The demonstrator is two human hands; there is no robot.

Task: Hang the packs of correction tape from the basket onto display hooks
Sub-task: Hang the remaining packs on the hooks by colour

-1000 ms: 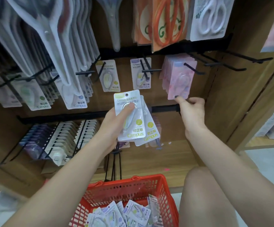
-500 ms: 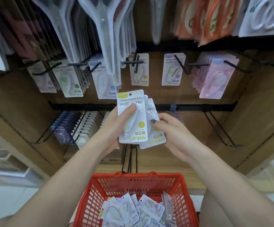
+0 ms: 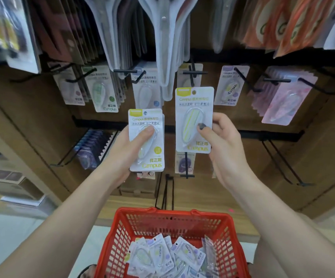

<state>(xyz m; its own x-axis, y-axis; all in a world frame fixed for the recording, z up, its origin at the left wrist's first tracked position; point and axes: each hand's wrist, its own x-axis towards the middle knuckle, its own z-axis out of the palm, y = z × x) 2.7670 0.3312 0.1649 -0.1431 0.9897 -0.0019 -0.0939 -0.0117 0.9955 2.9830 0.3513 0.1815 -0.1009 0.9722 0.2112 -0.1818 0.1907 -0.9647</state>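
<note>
My left hand (image 3: 125,149) grips a small stack of yellow-labelled correction tape packs (image 3: 145,125), thumb pressed on the front blister. My right hand (image 3: 220,141) holds a single yellow correction tape pack (image 3: 194,109) upright, raised just below a black display hook (image 3: 194,73) that carries a yellow-topped pack. The pack's hang hole is below the hook tip, apart from it. Below, the red basket (image 3: 174,217) holds several loose packs (image 3: 168,255).
Other hooks carry green (image 3: 102,91), blue (image 3: 146,89), purple (image 3: 230,87) and pink (image 3: 286,99) packs. Scissors packs hang above. Bare black hooks (image 3: 282,163) stick out at the lower right. A wooden shelf ledge lies behind the basket.
My right hand came back from the pink packs, took one pack off the stack in my left hand and lifted it up toward the hook row. The view has swung left.
</note>
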